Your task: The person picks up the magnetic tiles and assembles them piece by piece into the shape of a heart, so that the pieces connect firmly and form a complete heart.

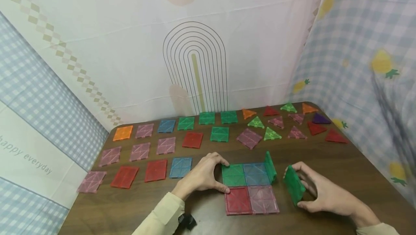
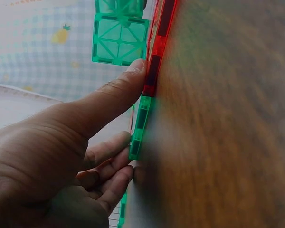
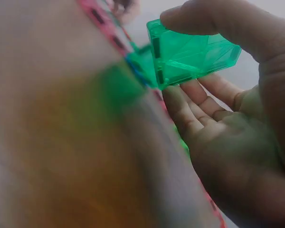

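Note:
Four flat square magnetic tiles lie joined in a block: green (image 1: 233,175), blue (image 1: 256,174), red (image 1: 238,200) and pink (image 1: 263,199). A second green tile (image 1: 269,168) stands upright along the blue one's right edge. My left hand (image 1: 200,173) touches the block's left side, fingers at the green tile's far corner and thumb where green meets red. In the left wrist view, the thumb rests near the edge of the red tile (image 2: 159,52). To the right of the block, my right hand (image 1: 328,191) pinches another green square tile (image 1: 294,185), tilted upright, between thumb and fingers.
Loose square tiles, such as a red one (image 1: 156,170) and a blue one (image 1: 180,167), lie spread on the brown table (image 1: 130,206) at left and back. Several triangle tiles (image 1: 272,133) lie at the back right. Patterned cloth (image 1: 260,47) hangs behind.

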The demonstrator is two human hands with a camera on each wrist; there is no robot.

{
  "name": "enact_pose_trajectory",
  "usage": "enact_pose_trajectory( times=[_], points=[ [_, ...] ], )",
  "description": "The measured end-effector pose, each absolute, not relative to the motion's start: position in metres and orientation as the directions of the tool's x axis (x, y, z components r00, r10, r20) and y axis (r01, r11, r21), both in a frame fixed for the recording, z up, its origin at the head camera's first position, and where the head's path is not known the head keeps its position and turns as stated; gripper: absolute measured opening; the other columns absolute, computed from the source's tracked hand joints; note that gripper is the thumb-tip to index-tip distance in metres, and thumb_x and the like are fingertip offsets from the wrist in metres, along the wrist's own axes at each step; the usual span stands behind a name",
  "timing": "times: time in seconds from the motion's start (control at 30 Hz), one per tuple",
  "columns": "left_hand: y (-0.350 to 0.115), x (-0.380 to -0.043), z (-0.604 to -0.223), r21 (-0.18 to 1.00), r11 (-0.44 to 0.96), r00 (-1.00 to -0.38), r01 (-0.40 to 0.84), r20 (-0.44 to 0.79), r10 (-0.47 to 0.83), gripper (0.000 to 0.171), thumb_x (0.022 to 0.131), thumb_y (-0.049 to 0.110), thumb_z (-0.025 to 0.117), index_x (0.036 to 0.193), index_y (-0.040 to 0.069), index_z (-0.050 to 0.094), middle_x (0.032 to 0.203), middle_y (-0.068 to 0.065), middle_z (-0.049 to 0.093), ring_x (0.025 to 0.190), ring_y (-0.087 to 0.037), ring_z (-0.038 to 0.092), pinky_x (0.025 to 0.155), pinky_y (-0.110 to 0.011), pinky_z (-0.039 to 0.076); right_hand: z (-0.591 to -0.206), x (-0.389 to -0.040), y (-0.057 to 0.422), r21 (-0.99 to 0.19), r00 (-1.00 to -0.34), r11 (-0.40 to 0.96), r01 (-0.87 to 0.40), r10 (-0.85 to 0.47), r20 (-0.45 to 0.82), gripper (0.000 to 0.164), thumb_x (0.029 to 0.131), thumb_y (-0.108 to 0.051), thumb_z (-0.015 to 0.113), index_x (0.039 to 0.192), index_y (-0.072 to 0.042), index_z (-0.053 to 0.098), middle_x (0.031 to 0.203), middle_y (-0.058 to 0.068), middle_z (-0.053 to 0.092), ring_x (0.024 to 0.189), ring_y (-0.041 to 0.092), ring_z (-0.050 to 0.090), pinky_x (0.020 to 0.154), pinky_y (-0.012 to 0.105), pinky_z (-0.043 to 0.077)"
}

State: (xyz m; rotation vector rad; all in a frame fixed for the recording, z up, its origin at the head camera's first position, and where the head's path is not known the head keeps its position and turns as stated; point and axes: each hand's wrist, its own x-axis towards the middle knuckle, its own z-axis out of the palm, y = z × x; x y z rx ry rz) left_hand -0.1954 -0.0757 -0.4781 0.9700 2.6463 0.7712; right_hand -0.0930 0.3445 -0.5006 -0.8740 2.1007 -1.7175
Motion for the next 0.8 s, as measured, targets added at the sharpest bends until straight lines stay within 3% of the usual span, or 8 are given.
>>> enact_pose_trajectory(
  times=[0.17,0.3,0.43,0.6,0.8],
  points=[
    [-0.075,-0.195,-0.479,0.541,0.648,-0.759,0.536,-0.027,0.651,0.077,0.075,0.052,0.104,0.139,0.023,0.072,0.139,0.006,0.064,0.138,-0.021,0.056,0.12,-0.047,0.049,-0.507,-0.089,0.328,-0.958,-0.732,0.117,-0.26,-0.671,0.117,0.078,0.095,0.009,0.078,0.156,-0.002,0.032,0.157,0.03,0.033,0.15,0.013,0.049,0.121,0.017,0.04],
    [-0.075,-0.196,-0.478,0.539,0.647,-0.76,0.54,-0.019,0.65,0.077,0.075,0.051,0.105,0.139,0.023,0.072,0.139,0.006,0.064,0.138,-0.02,0.057,0.12,-0.047,0.049,-0.511,-0.09,0.321,-0.949,-0.695,0.091,-0.303,-0.702,0.155,0.079,0.093,0.012,0.078,0.154,0.0,0.029,0.152,0.033,0.032,0.144,0.024,0.052,0.122,0.022,0.043],
    [-0.075,-0.196,-0.478,0.542,0.644,-0.758,0.54,-0.018,0.652,0.077,0.075,0.051,0.105,0.139,0.022,0.072,0.139,0.006,0.064,0.137,-0.021,0.057,0.119,-0.047,0.049,-0.513,-0.089,0.317,-0.929,-0.694,0.111,-0.352,-0.697,0.18,0.08,0.093,0.01,0.08,0.154,-0.002,0.029,0.151,0.031,0.034,0.138,0.025,0.054,0.116,0.026,0.05],
    [-0.076,-0.195,-0.478,0.544,0.645,-0.76,0.537,-0.02,0.649,0.077,0.075,0.05,0.105,0.139,0.022,0.072,0.138,0.006,0.065,0.137,-0.021,0.057,0.119,-0.047,0.049,-0.513,-0.088,0.31,-0.882,-0.684,0.138,-0.452,-0.687,0.243,0.08,0.097,0.002,0.083,0.156,-0.003,0.03,0.154,0.026,0.035,0.144,0.021,0.05,0.114,0.029,0.053],
    [-0.076,-0.196,-0.477,0.539,0.642,-0.758,0.545,-0.012,0.653,0.077,0.074,0.05,0.105,0.138,0.021,0.072,0.137,0.005,0.065,0.137,-0.021,0.057,0.119,-0.047,0.05,-0.51,-0.084,0.304,-0.88,-0.746,0.221,-0.421,-0.636,0.198,0.076,0.098,-0.009,0.087,0.15,-0.009,0.031,0.15,0.024,0.038,0.14,0.012,0.051,0.109,0.028,0.056]
  ],
)
